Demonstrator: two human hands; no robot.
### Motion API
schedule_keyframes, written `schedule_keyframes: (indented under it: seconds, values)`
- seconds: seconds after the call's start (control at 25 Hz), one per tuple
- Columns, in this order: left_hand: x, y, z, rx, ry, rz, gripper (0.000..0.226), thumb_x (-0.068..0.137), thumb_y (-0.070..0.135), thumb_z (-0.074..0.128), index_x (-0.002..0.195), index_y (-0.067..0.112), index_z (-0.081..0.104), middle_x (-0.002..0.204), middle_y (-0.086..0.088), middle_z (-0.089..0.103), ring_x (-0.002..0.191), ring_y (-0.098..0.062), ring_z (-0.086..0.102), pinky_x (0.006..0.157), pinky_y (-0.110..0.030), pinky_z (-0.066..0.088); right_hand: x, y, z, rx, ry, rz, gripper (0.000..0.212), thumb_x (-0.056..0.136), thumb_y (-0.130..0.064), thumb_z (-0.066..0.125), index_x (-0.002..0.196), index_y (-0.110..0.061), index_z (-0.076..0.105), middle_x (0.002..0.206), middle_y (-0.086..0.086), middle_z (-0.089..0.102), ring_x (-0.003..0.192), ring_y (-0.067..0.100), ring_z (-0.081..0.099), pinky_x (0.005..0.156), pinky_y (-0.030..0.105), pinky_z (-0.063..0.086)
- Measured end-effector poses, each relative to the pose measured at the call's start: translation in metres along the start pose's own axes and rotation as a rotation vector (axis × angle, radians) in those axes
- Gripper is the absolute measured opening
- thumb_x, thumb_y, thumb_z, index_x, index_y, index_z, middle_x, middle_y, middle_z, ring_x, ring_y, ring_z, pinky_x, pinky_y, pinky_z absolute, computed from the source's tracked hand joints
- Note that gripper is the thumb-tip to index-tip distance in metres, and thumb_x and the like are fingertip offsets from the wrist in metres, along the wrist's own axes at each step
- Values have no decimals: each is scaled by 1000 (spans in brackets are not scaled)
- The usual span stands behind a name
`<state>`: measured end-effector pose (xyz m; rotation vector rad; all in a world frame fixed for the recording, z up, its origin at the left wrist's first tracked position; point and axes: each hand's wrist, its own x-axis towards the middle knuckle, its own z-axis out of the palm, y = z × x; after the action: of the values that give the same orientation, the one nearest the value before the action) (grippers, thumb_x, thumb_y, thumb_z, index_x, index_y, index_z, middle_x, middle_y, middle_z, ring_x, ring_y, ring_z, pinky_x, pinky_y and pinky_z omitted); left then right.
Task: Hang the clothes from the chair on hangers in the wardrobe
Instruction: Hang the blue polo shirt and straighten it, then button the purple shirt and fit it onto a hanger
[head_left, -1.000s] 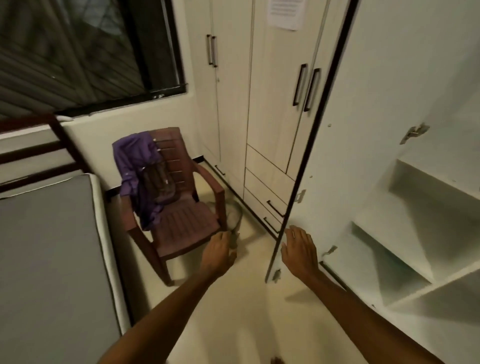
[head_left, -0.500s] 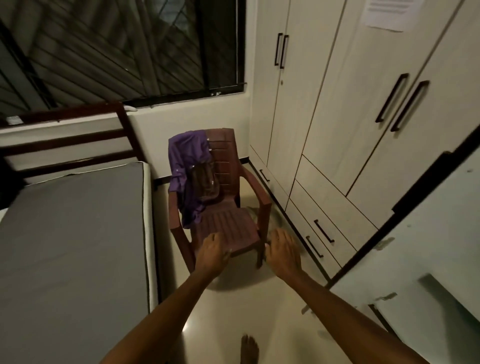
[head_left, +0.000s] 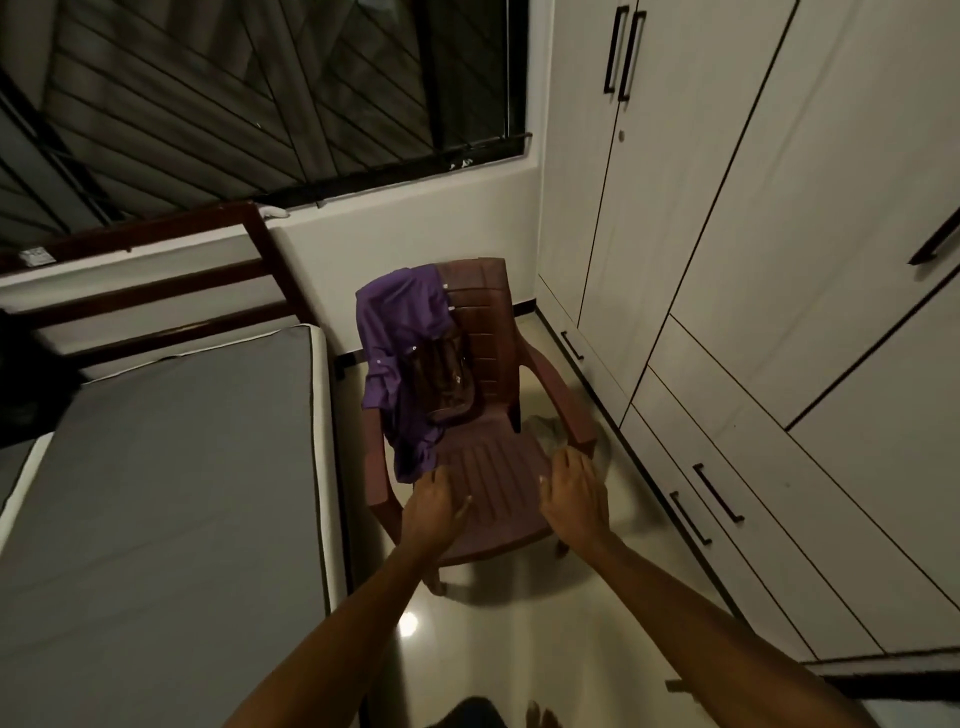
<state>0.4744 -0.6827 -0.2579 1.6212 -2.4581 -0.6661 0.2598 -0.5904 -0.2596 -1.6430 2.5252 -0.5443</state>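
Because nothing is picked up yet, both the left hand (head_left: 436, 506) and right hand (head_left: 574, 491) reach out empty and relaxed toward the chair (head_left: 498, 467), where a purple shirt (head_left: 400, 343) hangs over the far backrest's left side.

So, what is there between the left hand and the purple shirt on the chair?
In the head view, only a short stretch of bare chair seat separates the left hand from the purple shirt hem.

- Dim, warm indoor light; my view is soft and grainy.
- A small glare spot shines on the floor (head_left: 409, 622) below the chair (head_left: 498, 483).
- Wardrobe (head_left: 779, 260) lines bow near the edges.
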Motion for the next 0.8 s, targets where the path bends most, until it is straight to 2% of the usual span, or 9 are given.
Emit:
schedule_keyframes:
  seconds: [0.28, 0.4, 0.48, 0.68, 0.8]
  values:
    - [147, -31, -12, -1, -89, 28, 60, 95, 42, 65, 144, 14, 44, 137, -10, 54, 120, -28, 58, 89, -40, 55, 123, -31, 58, 47, -19, 99, 38, 92, -25, 66, 124, -5, 63, 121, 15, 64, 111, 29, 62, 94, 41, 54]
    - [234, -51, -19, 26, -119, 18, 56, 92, 36, 69, 140, 17, 46, 134, -7, 56, 117, -26, 60, 88, -41, 57, 186, -55, 89, 77, -54, 148, 42, 97, -30, 58, 131, -5, 59, 125, 13, 61, 113, 26, 60, 95, 37, 53]
    - [292, -59, -27, 20, -142, 31, 53, 92, 35, 69, 138, 20, 48, 132, -6, 56, 115, -25, 60, 87, -42, 57, 227, -65, 108, 102, -57, 191, 42, 97, -27, 60, 132, -4, 60, 127, 15, 61, 115, 27, 61, 95, 36, 53]
    - [432, -64, -34, 109, -162, 178, 42, 88, 33, 69, 123, 13, 58, 121, -12, 62, 108, -32, 62, 82, -42, 55, 328, -81, 154, 205, -140, 320, 35, 95, -23, 63, 127, -11, 60, 123, 11, 60, 110, 26, 62, 84, 32, 52]
    - [496, -58, -27, 183, -182, 343, 49, 86, 32, 64, 129, 11, 59, 122, -13, 62, 116, -33, 58, 86, -40, 52, 374, -91, 186, 241, -199, 348, 36, 93, -23, 64, 127, -12, 59, 123, 10, 59, 110, 28, 62, 81, 36, 53]
